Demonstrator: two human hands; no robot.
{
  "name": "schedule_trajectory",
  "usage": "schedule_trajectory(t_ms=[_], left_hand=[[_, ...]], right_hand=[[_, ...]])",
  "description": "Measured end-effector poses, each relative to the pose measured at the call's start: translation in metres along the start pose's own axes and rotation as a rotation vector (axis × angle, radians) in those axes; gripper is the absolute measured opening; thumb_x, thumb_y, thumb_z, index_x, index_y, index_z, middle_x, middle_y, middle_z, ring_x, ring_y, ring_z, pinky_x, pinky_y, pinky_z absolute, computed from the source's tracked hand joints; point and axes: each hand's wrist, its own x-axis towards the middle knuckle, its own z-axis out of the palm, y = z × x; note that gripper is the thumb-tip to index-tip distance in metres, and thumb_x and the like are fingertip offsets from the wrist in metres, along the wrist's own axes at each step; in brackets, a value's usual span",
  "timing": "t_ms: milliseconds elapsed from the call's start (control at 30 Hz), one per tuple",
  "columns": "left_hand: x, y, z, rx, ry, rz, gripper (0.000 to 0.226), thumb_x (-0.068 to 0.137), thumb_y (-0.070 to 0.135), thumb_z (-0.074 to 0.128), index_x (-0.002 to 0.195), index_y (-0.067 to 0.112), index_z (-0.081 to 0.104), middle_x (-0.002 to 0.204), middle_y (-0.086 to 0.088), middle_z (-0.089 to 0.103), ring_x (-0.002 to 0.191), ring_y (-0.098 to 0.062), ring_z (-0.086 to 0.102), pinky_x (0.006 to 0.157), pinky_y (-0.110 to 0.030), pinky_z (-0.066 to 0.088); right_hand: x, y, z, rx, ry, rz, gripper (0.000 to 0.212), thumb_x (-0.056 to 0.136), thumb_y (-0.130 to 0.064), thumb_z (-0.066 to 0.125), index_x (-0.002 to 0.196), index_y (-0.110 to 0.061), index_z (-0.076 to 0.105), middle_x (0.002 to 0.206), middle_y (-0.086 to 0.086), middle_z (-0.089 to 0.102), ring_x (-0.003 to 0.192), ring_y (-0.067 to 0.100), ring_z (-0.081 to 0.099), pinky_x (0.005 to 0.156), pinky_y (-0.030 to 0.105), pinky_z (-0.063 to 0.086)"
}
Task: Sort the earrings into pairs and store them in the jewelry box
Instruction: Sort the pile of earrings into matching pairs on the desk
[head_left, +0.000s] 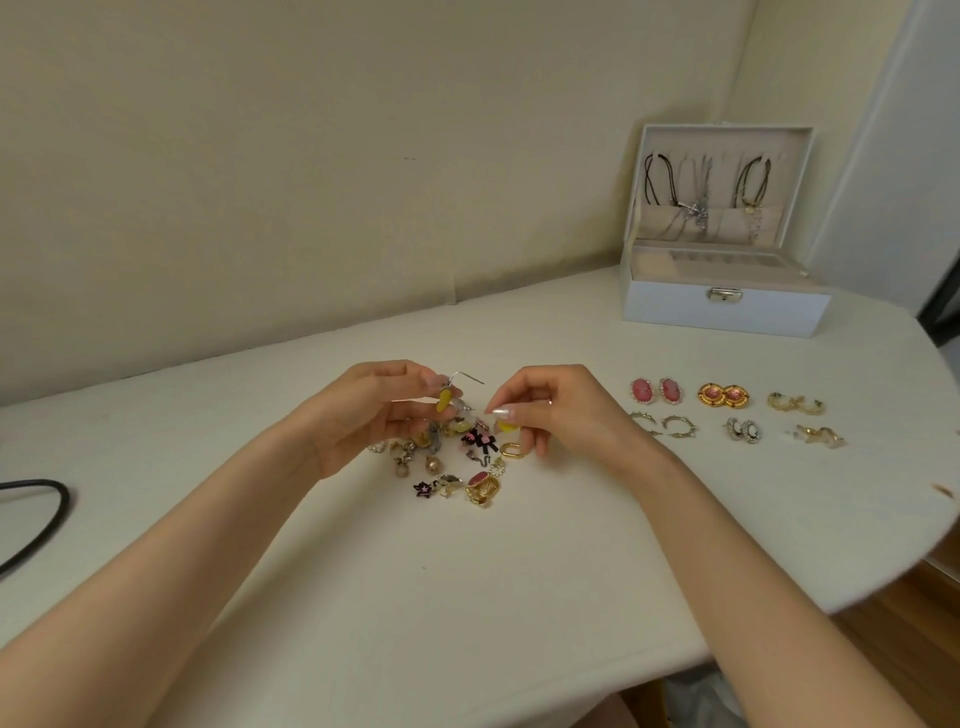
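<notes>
Partly hidden, 1 yellow earring (506, 427) in right hand (553, 413) grip; hooked earring (445, 399) pinched in left hand (371, 413).

This looks like a room in a home. I cannot tell which room it is. The counter (467, 597) is white with a round edge, and it sits close to a corner. The wall (260, 182) behind it is plain and cream, like in a house. Low on my right I see a bit of brown wood floor (909, 649). A white jewelry box (722, 309) stands open at the back of the counter. Necklaces (698, 208) hang inside its lid. Earrings (480, 488) lie right on the counter, some in a little heap and some side by side in twos. A black cord (52, 504) curls at the left edge.
</notes>
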Motion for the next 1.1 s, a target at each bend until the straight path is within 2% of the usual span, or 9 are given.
schedule_trajectory(t_ms=[67,167,300,500,633,733,867,967,1100], left_hand=[[0.001,-0.001,0.0,-0.003,0.01,-0.003,0.004,0.085,0.012,0.06,0.087,0.011,0.063,0.099,-0.006,0.072,0.077,-0.012,0.068,0.059,-0.016,0.052],[0.001,-0.002,0.001,0.037,0.031,0.0,0.005,0.087,0.01,0.058,0.085,0.012,0.062,0.093,-0.005,0.071,0.073,-0.009,0.067,0.06,-0.017,0.05],[0.001,-0.004,0.005,0.159,0.041,0.023,0.006,0.086,0.011,0.059,0.082,0.013,0.061,0.082,-0.001,0.07,0.074,-0.01,0.063,0.068,-0.02,0.048],[-0.002,-0.003,0.009,0.263,0.018,0.052,0.004,0.085,0.009,0.06,0.083,0.011,0.062,0.085,-0.003,0.07,0.076,-0.007,0.066,0.077,-0.026,0.047],[-0.002,0.0,0.005,0.156,0.015,0.007,0.006,0.088,0.01,0.057,0.084,0.012,0.062,0.096,-0.001,0.072,0.076,-0.008,0.067,0.066,-0.019,0.051],[-0.001,0.0,0.002,-0.103,-0.001,-0.088,0.008,0.089,0.01,0.053,0.093,0.01,0.059,0.095,-0.006,0.072,0.074,-0.012,0.069,0.055,-0.016,0.051],[0.001,0.0,0.0,-0.311,-0.023,-0.199,0.012,0.093,0.015,0.048,0.098,0.007,0.057,0.094,-0.012,0.072,0.073,-0.014,0.07,0.055,-0.017,0.053],[0.002,-0.001,0.0,-0.26,-0.028,-0.183,0.019,0.094,0.01,0.047,0.105,0.0,0.058,0.095,-0.014,0.071,0.074,-0.012,0.069,0.06,-0.017,0.055],[0.001,-0.002,0.002,-0.126,-0.003,-0.123,0.025,0.089,-0.005,0.049,0.111,-0.007,0.059,0.101,-0.017,0.069,0.08,-0.011,0.07,0.067,-0.016,0.056]], right_hand=[[-0.002,-0.001,-0.001,0.053,0.024,-0.004,0.012,0.084,0.004,0.061,0.082,-0.006,0.068,0.065,0.007,0.067,0.049,0.015,0.062,0.046,0.021,0.049],[-0.004,-0.006,0.0,0.211,0.053,-0.042,0.01,0.086,0.003,0.059,0.093,0.003,0.066,0.081,0.02,0.065,0.067,0.022,0.068,0.062,0.025,0.057],[-0.004,-0.006,0.008,0.116,0.1,-0.123,0.016,0.081,-0.011,0.07,0.098,-0.01,0.069,0.078,0.01,0.06,0.062,0.016,0.059,0.061,0.022,0.053],[-0.002,-0.001,0.015,-0.051,0.191,-0.147,0.008,0.079,-0.013,0.071,0.073,-0.015,0.067,0.062,-0.011,0.057,0.059,0.01,0.046,0.059,0.022,0.042],[0.0,-0.001,0.009,-0.003,0.304,-0.116,0.008,0.081,-0.014,0.07,0.076,-0.009,0.066,0.059,-0.012,0.055,0.05,0.002,0.044,0.054,0.017,0.039],[-0.001,0.001,0.01,-0.015,0.217,-0.056,0.011,0.08,-0.017,0.072,0.088,-0.012,0.07,0.069,-0.002,0.06,0.048,-0.001,0.05,0.053,0.015,0.043],[0.001,0.002,0.01,0.09,0.174,-0.051,0.019,0.081,0.0,0.067,0.098,-0.009,0.068,0.078,0.005,0.061,0.063,0.015,0.068,0.065,0.02,0.054],[0.001,0.001,0.006,0.191,0.208,-0.037,0.017,0.08,0.006,0.066,0.094,-0.002,0.069,0.075,0.009,0.064,0.064,0.022,0.07,0.062,0.023,0.056],[-0.001,-0.002,0.005,0.127,0.244,-0.045,0.019,0.076,-0.001,0.072,0.093,-0.01,0.07,0.066,0.005,0.065,0.05,0.014,0.06,0.047,0.021,0.046]])
